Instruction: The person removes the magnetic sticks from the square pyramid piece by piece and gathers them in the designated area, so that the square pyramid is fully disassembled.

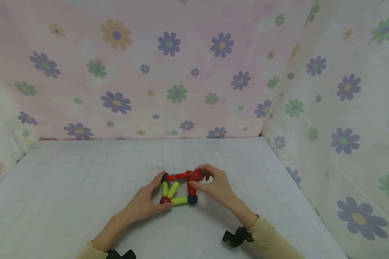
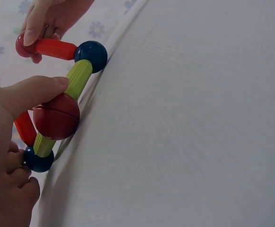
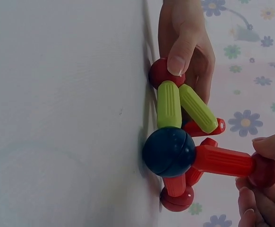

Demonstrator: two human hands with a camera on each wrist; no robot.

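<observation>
A frame of magnetic sticks and balls stands on the table between both hands. My left hand [image 1: 146, 203] grips its left side, thumb on a red ball [image 2: 57, 117] and fingers by a dark blue ball [image 2: 38, 159]. From that red ball run yellow-green sticks, one slanting upward [image 3: 199, 109]. At the front right corner sits another dark blue ball [image 3: 169, 151]. A red stick [image 3: 225, 161] rises from it to a raised red ball [image 3: 265, 171], which my right hand [image 1: 218, 185] pinches. Red sticks [image 1: 182, 176] lie along the back; whether they touch is unclear.
A white cloth with a faint grid covers the table [image 1: 84, 172]. Flower-printed cloth [image 1: 142, 86] hangs behind it and along the right side [image 1: 327, 118]. A black device [image 1: 235, 237] is strapped at the right wrist.
</observation>
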